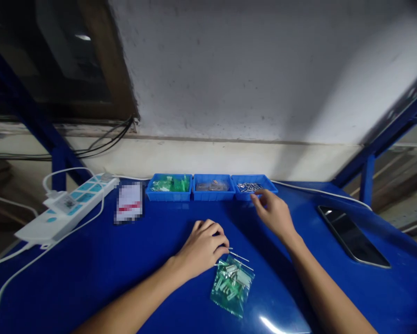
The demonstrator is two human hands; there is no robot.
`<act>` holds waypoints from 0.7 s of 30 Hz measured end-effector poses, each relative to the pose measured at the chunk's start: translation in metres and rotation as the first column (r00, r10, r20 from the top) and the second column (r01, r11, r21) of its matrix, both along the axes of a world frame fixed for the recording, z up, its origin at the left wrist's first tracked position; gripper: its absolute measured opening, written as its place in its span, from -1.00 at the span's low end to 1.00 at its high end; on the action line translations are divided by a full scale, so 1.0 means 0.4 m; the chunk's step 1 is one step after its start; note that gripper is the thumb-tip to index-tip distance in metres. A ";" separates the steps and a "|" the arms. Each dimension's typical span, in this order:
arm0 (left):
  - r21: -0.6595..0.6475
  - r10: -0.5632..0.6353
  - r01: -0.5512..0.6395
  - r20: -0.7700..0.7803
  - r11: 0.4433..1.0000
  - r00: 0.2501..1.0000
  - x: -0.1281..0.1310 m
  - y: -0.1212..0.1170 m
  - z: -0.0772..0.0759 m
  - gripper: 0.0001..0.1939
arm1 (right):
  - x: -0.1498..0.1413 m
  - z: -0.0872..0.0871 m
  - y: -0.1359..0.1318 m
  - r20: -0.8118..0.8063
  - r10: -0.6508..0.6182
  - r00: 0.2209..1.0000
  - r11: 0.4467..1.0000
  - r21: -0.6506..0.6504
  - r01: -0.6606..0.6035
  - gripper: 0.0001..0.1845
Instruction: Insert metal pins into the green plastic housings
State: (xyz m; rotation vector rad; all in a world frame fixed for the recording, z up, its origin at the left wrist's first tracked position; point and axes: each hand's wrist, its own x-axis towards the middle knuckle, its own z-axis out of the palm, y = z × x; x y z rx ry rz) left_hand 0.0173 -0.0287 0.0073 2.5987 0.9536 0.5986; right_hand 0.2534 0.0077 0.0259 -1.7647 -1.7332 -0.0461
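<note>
My left hand (206, 246) rests on the blue tabletop with its fingers curled and tips hidden. Thin metal pins (241, 262) lie beside its thumb, and I cannot tell whether it holds one. Just below them is a clear green plastic bag (231, 285) with small green, white and metal parts in it. My right hand (273, 211) is at the front edge of the right blue bin (255, 195), which contains many small metal pieces (247, 187). Its thumb and fingers are drawn together at the rim; anything between them is too small to make out.
To the left stand a middle blue bin (213, 196) with brownish contents and another blue bin (169, 196) with green bags. A white power strip (69, 208) with cables and a pixelated card (129, 202) lie at left. A dark phone (353, 236) lies at right.
</note>
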 end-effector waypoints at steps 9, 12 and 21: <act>-0.181 0.226 -0.177 0.306 0.967 0.925 -0.032 0.049 -0.032 -0.88 | -0.152 -0.024 -0.075 -0.050 0.639 0.768 0.765 -0.065 -0.641 -0.85; -0.243 0.246 -0.159 0.387 0.957 0.889 -0.039 0.058 -0.042 -0.85 | -0.163 -0.022 -0.083 0.037 0.693 0.720 0.721 -0.071 -0.689 -0.90; -0.103 0.222 -0.199 0.353 0.975 0.909 -0.033 0.047 -0.023 -0.90 | -0.171 -0.040 -0.076 0.096 0.592 0.800 0.806 -0.094 -0.585 -0.86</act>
